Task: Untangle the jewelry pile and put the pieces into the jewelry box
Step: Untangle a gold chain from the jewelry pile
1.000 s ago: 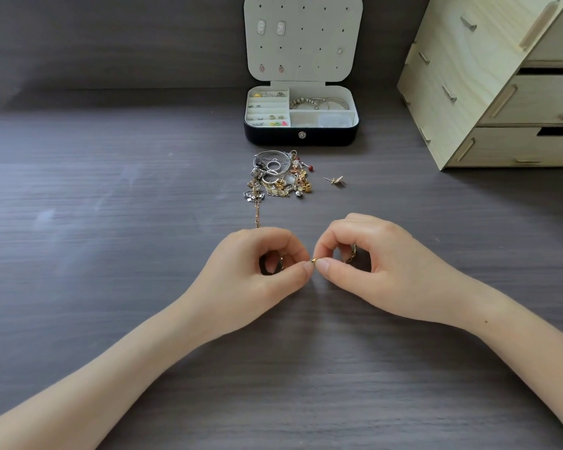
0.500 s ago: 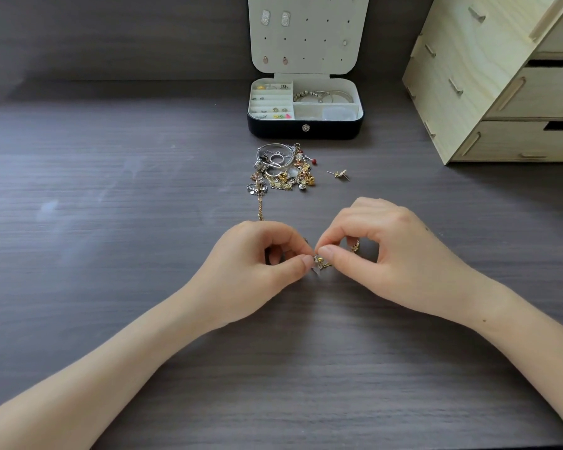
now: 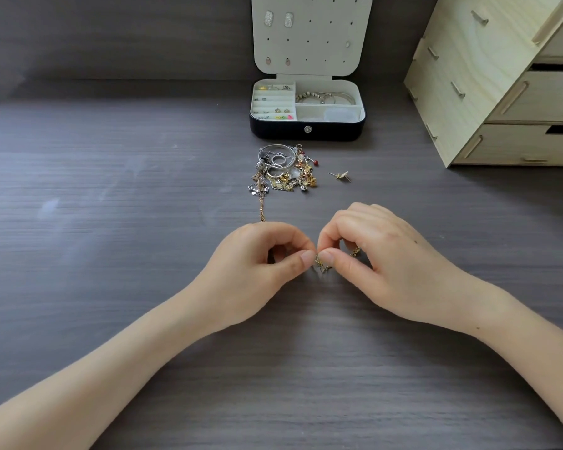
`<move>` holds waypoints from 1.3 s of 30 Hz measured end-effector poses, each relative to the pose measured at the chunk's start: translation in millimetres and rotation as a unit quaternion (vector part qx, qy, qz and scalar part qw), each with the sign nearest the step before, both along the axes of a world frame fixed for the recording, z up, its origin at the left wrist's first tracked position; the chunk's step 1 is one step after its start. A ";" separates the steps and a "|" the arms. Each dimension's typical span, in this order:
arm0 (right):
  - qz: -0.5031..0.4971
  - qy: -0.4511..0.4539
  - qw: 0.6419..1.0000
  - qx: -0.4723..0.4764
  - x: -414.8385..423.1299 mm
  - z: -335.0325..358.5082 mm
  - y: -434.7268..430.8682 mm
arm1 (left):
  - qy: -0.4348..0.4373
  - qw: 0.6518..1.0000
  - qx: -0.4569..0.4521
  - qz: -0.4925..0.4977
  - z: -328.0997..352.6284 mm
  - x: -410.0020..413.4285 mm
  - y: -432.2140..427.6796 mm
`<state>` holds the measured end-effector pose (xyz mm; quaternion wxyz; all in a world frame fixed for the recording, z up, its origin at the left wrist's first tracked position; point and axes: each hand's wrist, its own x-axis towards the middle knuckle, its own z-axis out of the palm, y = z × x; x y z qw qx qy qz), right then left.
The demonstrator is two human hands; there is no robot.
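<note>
A tangled jewelry pile (image 3: 283, 170) of silver rings, gold chains and charms lies on the dark table, just in front of the open black jewelry box (image 3: 307, 129). A thin gold chain (image 3: 261, 206) trails from the pile toward my left hand (image 3: 257, 271). Both hands sit close together below the pile. My left hand and my right hand (image 3: 384, 264) each pinch a small gold chain piece (image 3: 321, 265) between thumb and forefinger. More of it shows under my right fingers. A loose gold earring (image 3: 340, 176) lies right of the pile.
The box's upright lid (image 3: 311, 34) is a perforated panel with a few earrings on it; its compartments hold earrings and bracelets. A pale wooden drawer unit (image 3: 501, 86) stands at the back right. A dark wall rises behind the table.
The two hands stay pinched together on the gold piece; a small tangle of chain has come into view between the fingertips. The view has tilted slightly.
</note>
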<state>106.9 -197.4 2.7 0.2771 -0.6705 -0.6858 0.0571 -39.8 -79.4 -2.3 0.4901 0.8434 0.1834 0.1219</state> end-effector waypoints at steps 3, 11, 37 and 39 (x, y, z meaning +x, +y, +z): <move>0.000 0.006 1.000 -0.004 -0.9 -1.6 0.1 | -0.009 1.000 0.017 0.006 -0.4 -0.3 1.0; -0.001 0.035 0.999 -0.017 0.6 -3.1 -1.1 | -0.058 0.985 0.159 0.025 -0.1 -2.6 1.8; -0.021 0.122 0.988 -0.097 -5.9 1.3 -3.4 | -0.083 0.967 0.240 -0.010 -2.0 -1.8 -1.8; -0.028 0.147 0.984 -0.093 -5.0 2.6 -3.2 | -0.082 0.964 0.251 0.010 -2.1 -2.3 -1.7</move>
